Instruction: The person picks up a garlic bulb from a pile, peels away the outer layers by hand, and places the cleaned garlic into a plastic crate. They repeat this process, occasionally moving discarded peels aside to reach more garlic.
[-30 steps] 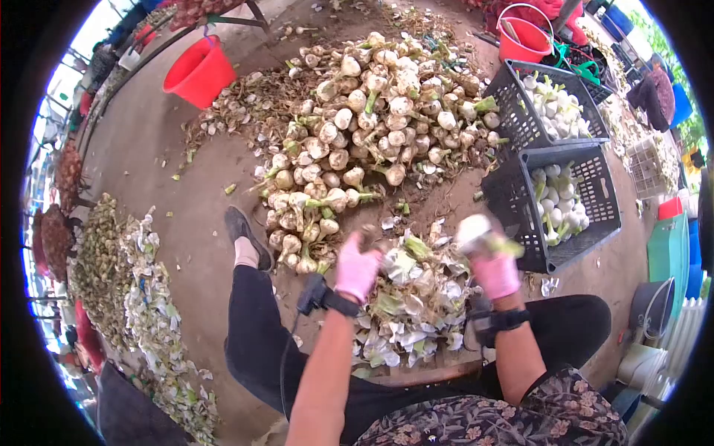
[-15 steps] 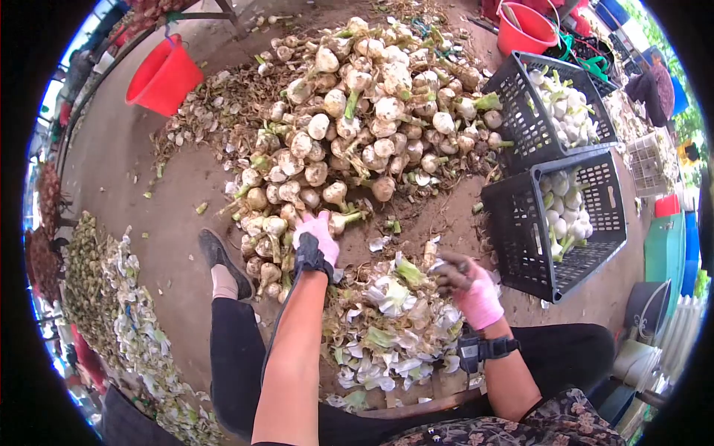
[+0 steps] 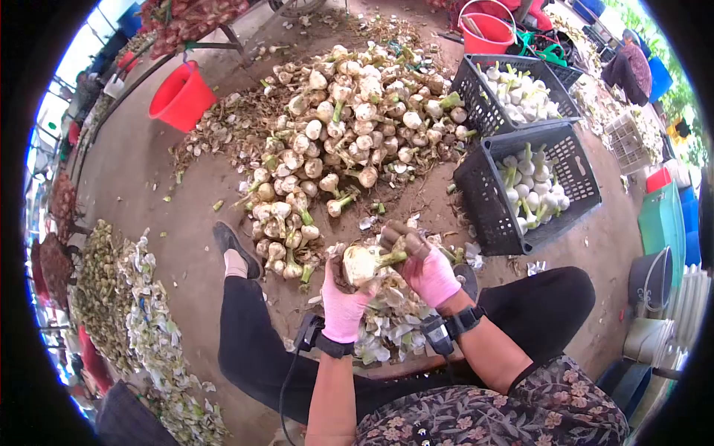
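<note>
In the head view, a garlic bulb [image 3: 361,265] with dirty outer skin and a short green stem is between my hands. My left hand [image 3: 343,303], in a pink glove with soiled fingertips, cups the bulb from the left. From the other side my right hand [image 3: 430,273], gloved alike, has its fingers closed around the stem end. Beneath both hands lies a heap of peeled garlic skins [image 3: 393,334]. Beyond them rises a large pile of unpeeled garlic [image 3: 364,111], its near edge just ahead of my left hand.
At right, two black crates [image 3: 483,201] [image 3: 465,93] hold cleaner white garlic. Red buckets [image 3: 182,100] [image 3: 487,33] stand at the far left and far right. Skins and scraps [image 3: 149,320] line the left floor. Another person [image 3: 632,70] sits at the upper right.
My left hand has come back from the pile with a garlic bulb. My right hand has moved left and up to meet it and grips the stem. The view has shifted slightly.
</note>
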`<move>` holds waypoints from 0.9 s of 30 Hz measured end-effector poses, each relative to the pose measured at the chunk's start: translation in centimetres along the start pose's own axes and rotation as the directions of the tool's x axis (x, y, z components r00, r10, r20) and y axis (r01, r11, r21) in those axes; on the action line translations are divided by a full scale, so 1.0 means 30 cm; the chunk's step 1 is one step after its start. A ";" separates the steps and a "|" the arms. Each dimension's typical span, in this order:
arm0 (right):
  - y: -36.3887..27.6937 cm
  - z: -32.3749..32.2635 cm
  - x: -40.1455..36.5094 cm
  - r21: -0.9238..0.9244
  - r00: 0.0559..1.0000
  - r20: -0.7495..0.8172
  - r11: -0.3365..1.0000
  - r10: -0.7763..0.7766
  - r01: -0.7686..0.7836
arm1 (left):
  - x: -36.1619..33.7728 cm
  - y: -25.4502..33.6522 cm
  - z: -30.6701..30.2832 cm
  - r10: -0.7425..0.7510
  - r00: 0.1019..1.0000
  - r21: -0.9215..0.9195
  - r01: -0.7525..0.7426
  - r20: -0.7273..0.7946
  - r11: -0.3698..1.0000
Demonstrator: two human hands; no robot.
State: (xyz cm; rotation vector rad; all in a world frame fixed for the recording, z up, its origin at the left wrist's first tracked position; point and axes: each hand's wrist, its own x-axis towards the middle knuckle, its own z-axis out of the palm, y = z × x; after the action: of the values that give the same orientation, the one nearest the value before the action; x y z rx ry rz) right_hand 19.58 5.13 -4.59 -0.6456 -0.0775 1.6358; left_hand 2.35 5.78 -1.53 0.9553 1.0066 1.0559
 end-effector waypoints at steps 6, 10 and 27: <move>0.033 0.115 -0.107 -0.100 1.000 0.018 0.995 -0.020 0.021 | -0.110 0.022 0.045 0.151 0.985 0.037 -0.149 -0.080 0.988; 0.067 0.199 -0.157 -0.421 0.994 0.056 0.901 -0.091 0.106 | -0.150 0.046 0.105 0.140 0.974 0.049 -0.134 -0.179 0.990; 0.039 0.148 -0.182 -0.838 0.927 0.189 0.440 -0.324 0.324 | -0.173 0.029 0.008 -0.257 0.966 -0.501 0.241 0.037 0.832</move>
State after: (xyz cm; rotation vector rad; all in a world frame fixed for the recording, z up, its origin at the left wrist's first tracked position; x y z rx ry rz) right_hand 16.71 1.20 0.64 -1.3035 -1.0389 1.1171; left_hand 1.46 0.93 0.30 0.3665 0.7946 1.0407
